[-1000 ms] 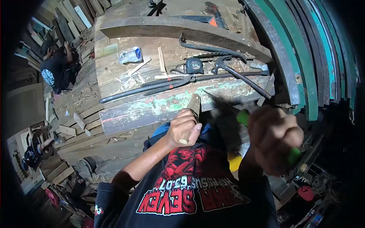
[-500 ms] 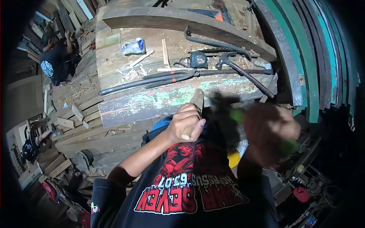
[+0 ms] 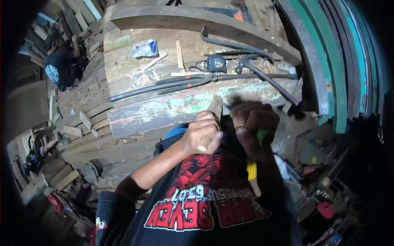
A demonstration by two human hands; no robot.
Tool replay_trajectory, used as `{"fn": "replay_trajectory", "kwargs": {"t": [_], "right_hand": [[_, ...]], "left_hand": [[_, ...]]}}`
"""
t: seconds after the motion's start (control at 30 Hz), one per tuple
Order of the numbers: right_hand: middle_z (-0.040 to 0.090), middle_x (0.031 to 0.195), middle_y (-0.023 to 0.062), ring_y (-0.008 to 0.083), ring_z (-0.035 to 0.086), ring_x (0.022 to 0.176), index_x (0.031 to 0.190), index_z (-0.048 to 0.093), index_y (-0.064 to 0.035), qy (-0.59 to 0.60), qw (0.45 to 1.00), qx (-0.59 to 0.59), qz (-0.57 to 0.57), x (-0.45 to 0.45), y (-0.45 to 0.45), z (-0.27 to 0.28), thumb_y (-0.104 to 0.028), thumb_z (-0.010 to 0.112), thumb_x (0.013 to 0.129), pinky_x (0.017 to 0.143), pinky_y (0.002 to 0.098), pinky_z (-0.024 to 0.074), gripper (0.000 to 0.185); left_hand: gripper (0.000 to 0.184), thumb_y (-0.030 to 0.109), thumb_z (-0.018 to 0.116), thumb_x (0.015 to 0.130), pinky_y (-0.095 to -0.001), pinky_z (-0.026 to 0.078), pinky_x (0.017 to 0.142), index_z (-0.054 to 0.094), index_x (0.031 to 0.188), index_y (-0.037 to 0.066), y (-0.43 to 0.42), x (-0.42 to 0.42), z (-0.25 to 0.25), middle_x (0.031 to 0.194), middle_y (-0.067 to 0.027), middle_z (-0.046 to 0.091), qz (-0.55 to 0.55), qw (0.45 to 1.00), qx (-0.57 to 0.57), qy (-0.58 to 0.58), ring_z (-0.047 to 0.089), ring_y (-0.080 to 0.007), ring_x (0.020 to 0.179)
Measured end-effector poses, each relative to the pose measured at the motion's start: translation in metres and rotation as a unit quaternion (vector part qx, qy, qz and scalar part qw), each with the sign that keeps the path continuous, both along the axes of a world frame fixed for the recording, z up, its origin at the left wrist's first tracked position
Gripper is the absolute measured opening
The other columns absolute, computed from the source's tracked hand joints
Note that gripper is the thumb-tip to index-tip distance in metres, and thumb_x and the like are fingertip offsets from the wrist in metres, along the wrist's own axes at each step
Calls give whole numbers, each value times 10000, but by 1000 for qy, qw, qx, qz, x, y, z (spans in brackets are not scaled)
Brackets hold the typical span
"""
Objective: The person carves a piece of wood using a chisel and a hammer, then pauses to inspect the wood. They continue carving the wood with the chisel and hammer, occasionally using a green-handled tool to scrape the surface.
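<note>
My left hand (image 3: 200,133) is closed round a short, pale piece of wood (image 3: 216,105). Its upper end points at the paint-flaked plank (image 3: 143,117), and its cut lower end shows below the fingers. Beside it, to the right, my right hand (image 3: 256,121) makes a fist in shadow around a green handle (image 3: 265,137). The rest of that tool is hidden, so I cannot tell its kind. Beyond both hands, a hammer (image 3: 271,84) and a long-jointed metal tool with red marks (image 3: 143,91) lie along the plank.
On the bench are a tape measure (image 3: 216,64), a bent pry bar (image 3: 234,48), a crumpled plastic packet (image 3: 144,49) and wood shavings. A thick beam (image 3: 197,18) crosses the back. Painted boards (image 3: 328,61) stand at right. One person (image 3: 63,63) crouches at left; another is lower left.
My right hand, blurred and farther right before, has swung left and now sits close beside my left hand. The left hand keeps its hold on the wood.
</note>
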State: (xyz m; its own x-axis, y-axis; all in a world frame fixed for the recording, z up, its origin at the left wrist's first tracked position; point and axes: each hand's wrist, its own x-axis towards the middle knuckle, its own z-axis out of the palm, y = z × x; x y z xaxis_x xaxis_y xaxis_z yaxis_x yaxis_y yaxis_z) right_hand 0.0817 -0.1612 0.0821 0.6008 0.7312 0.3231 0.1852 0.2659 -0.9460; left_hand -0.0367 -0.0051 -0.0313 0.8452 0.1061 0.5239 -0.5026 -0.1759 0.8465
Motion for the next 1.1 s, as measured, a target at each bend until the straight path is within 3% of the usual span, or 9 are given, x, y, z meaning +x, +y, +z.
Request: {"fn": "replay_trajectory", "kwargs": {"t": [0.13,0.27,0.3,0.37,0.43,0.5,0.53,0.83,1.1], "right_hand": [[556,775,26,133,498,669,771,477,-119,214,965,141,-62,-16,-6,-14,9,640,896,554,316,331,242],[565,782,51,119,570,750,752,489,-130,163,925,332,84,24,-16,60,-24,577,838,665,325,473,163],[564,747,39,136,584,722,761,509,-125,399,795,451,73,11,-13,63,-40,590,844,683,335,490,144],[562,678,14,171,611,666,778,549,-117,753,341,562,32,-19,-6,66,-74,614,858,718,357,523,112],[574,679,7,189,632,684,797,578,-105,752,405,518,-47,-23,-7,48,-93,675,834,749,377,542,104],[599,750,19,189,646,776,819,598,-91,302,906,275,-114,-5,-9,-40,-97,773,772,775,394,545,182],[593,748,21,188,641,773,820,595,-92,164,957,204,-125,0,-11,-57,-100,764,778,773,394,540,175],[544,732,36,177,594,751,828,564,-93,-2,980,178,-90,32,-58,84,-124,683,836,755,391,496,123],[500,719,49,168,553,731,834,537,-95,113,973,149,-139,-1,-14,-44,-145,611,887,740,388,457,103]], "left_hand": [[193,-51,707,769,-401,472,714,555,685,34,-5,4,-1,711,-102,571,-13,1000,7,4,563,-297,682],[276,-69,712,771,-402,431,665,493,660,59,-8,7,1,680,-101,516,-4,1000,13,16,525,-305,656],[306,-74,709,782,-405,407,643,468,657,69,-6,9,2,667,-99,487,-9,1000,10,6,499,-310,631],[302,-72,706,784,-406,409,643,470,659,69,-9,10,-3,665,-97,485,3,1000,12,5,497,-310,624],[284,-70,699,789,-407,418,645,483,661,63,-11,10,-3,663,-99,484,10,1000,12,4,495,-311,617],[272,-65,696,794,-407,426,648,493,661,58,-15,13,0,664,-102,488,20,1000,-3,-1,497,-312,620],[266,-62,694,797,-408,430,650,498,660,55,-14,13,0,664,-104,491,25,1000,-7,-2,499,-312,621],[215,-50,671,846,-407,499,721,565,679,34,-13,8,-2,686,-116,620,14,999,23,30,621,-294,673],[257,-46,747,802,-390,467,694,552,669,55,-19,9,-5,670,-89,564,33,999,15,11,547,-282,631]]}}
